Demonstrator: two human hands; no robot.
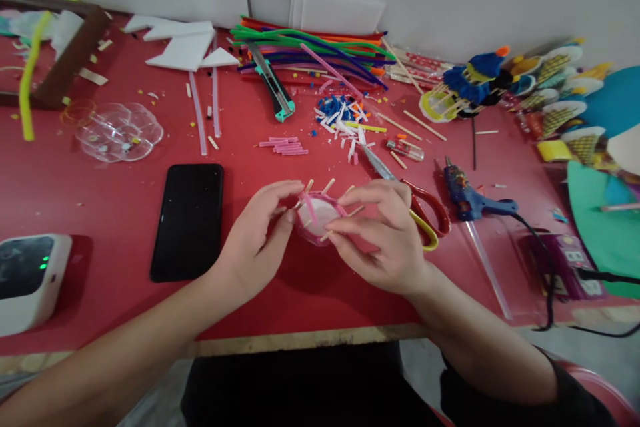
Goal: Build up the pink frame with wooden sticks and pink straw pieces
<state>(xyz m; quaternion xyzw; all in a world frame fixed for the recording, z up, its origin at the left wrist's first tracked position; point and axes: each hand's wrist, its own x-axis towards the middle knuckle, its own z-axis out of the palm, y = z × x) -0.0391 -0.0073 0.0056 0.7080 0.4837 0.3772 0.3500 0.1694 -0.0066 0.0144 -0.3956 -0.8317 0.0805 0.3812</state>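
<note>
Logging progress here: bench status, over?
Left hand grips round pink-rimmed piece. Right hand pinching stick at its rim. Scissors close, partly hidden by right hand.

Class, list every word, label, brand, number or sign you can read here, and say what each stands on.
No text can be read.
White device: green lights on its dark face; any characters are too small and blurred.
Purple box: pale markings, too blurred to read.
Small tube: any print is too small to read.

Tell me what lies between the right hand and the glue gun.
In the head view, the red and yellow scissor handles lie between the right hand and the glue gun.
</note>
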